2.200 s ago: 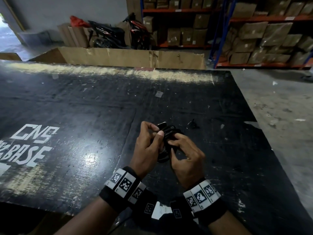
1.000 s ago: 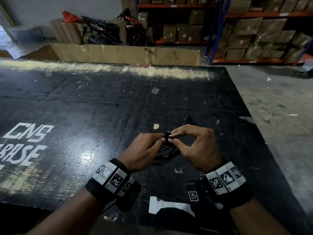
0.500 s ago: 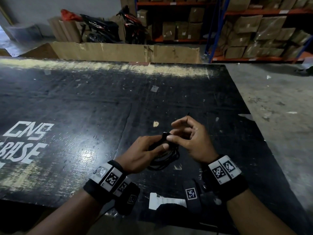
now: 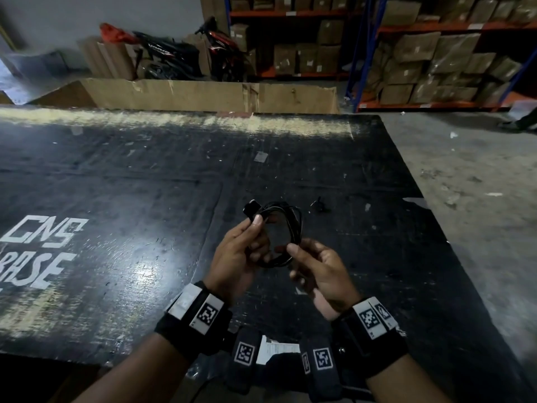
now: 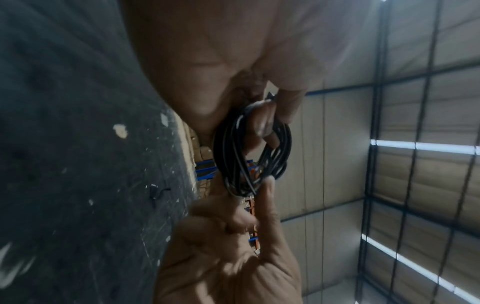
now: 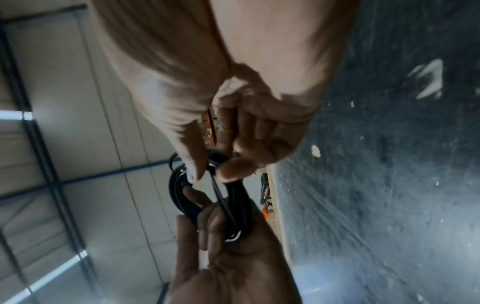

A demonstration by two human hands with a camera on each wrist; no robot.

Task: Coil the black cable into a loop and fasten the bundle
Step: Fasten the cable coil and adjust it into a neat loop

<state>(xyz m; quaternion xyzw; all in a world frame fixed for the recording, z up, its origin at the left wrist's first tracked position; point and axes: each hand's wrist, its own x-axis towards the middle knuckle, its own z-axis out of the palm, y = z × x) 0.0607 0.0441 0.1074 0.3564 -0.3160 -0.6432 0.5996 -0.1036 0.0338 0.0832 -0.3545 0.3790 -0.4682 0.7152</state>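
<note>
Centre of frame, above table [image 4: 145, 199]: left hand [image 4: 238, 257] pinches coiled cable [image 4: 286, 228]; right hand [image 4: 316, 266] pinches lower edge. Loosened pinch likely lets unfastened turns spring apart.

A coiled cable [image 4: 286, 228] is held above the table's [image 4: 145, 199] near edge, left hand [image 4: 238, 257] beside right hand [image 4: 322, 269]; a small clip [image 4: 319, 205] lies just behind.

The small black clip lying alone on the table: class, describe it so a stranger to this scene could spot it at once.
Start at the big black table with white lettering on its left. Find the two hands holding a coiled black cable above the middle of it. Just beyond and right of that coil, a small black clip lies on the table top, the only dark raised piece among pale flecks, and neither hand touches it.
</note>
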